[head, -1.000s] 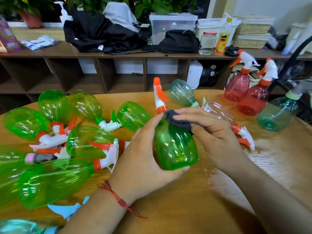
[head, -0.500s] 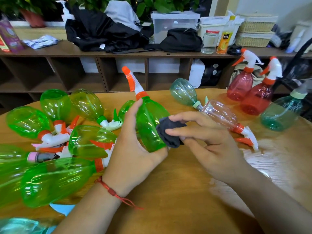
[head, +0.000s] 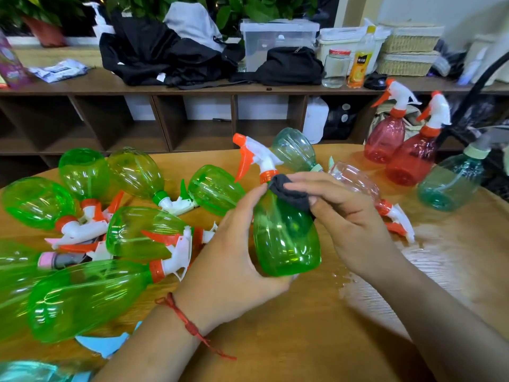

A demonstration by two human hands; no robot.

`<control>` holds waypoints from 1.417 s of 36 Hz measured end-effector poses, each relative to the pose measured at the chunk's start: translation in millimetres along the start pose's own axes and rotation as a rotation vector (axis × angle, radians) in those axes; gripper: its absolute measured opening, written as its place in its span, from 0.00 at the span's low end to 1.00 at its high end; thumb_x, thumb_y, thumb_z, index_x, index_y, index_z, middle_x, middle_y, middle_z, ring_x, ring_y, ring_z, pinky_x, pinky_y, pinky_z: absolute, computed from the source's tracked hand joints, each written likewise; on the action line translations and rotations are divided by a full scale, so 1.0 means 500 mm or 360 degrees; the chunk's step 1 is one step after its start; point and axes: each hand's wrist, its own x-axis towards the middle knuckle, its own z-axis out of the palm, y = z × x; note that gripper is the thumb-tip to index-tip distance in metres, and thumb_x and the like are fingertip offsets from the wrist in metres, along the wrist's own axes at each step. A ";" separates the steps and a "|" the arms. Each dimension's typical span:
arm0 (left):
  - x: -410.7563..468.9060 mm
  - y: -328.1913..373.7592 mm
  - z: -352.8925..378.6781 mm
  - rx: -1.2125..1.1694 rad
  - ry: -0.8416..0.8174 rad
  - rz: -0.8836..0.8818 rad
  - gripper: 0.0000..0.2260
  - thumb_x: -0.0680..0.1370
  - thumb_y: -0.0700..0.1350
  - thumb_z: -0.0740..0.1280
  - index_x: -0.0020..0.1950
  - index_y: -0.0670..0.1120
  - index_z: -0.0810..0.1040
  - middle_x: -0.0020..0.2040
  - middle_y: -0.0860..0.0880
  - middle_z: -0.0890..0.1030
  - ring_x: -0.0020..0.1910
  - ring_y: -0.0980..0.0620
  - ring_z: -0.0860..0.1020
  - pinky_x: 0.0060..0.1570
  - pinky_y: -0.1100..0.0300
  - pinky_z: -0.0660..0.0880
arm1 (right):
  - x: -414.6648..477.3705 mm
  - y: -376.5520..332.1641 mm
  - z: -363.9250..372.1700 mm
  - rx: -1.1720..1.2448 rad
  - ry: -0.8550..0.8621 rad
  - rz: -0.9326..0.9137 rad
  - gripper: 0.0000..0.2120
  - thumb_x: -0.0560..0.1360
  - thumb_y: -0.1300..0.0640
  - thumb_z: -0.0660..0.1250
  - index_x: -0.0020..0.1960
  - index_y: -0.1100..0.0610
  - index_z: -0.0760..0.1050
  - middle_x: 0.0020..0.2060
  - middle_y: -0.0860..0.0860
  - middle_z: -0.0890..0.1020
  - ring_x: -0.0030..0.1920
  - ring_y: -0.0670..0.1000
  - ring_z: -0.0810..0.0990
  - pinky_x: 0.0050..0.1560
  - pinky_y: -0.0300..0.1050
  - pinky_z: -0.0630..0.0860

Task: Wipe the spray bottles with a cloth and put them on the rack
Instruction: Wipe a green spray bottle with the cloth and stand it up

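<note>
we see a translucent green plastic spray bottle (head: 286,238) held upright at the centre of the frame, just above a round wooden table (head: 303,340), its white and orange trigger head pointing to the upper left. the left hand (head: 234,260) grips the bottle's body from the left, thumb up along the side and fingers curled underneath. the right hand (head: 349,224) has its fingers together and curled over a dark grey cloth (head: 292,191), clamping it against the bottle's shoulder just below the orange collar. the table's curved far edge runs across the middle of the frame, with a dark wooden shelf unit (head: 192,117) behind it. bare wood lies open in the lower centre and lower right, where a wet sheen (head: 440,260) shows. the left half is crowded: we count at least six green bottles lying on their sides (head: 137,232), touching and overlapping one another, though the left border cuts the pile off. behind the hands lie one pale teal bottle (head: 294,150) and one clear pinkish bottle (head: 355,180). at the upper right, near the table's far edge, stand two red bottles (head: 413,158) side by side and one teal bottle (head: 451,183), all upright.
</note>
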 end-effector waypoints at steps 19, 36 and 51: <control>0.017 -0.050 -0.005 -0.0262 0.0487 -0.0247 0.53 0.62 0.62 0.85 0.81 0.67 0.61 0.76 0.53 0.75 0.75 0.49 0.75 0.70 0.44 0.76 | -0.016 -0.022 0.022 -0.0324 -0.0097 -0.0346 0.16 0.79 0.72 0.66 0.60 0.58 0.85 0.66 0.54 0.81 0.67 0.61 0.79 0.64 0.64 0.78; -0.001 -0.002 0.005 -0.0251 0.0016 0.0085 0.52 0.67 0.48 0.87 0.84 0.54 0.61 0.81 0.57 0.68 0.80 0.50 0.69 0.74 0.46 0.73 | 0.001 -0.016 -0.002 0.0068 0.0014 -0.0003 0.19 0.84 0.75 0.56 0.65 0.63 0.81 0.66 0.56 0.82 0.71 0.53 0.78 0.71 0.45 0.74; 0.012 -0.031 -0.001 -0.0336 0.0411 -0.0097 0.51 0.66 0.48 0.86 0.82 0.57 0.62 0.73 0.64 0.75 0.73 0.53 0.76 0.71 0.45 0.76 | -0.012 -0.027 0.009 -0.0373 -0.0124 -0.0353 0.13 0.82 0.68 0.66 0.59 0.59 0.86 0.65 0.53 0.83 0.66 0.59 0.80 0.66 0.56 0.76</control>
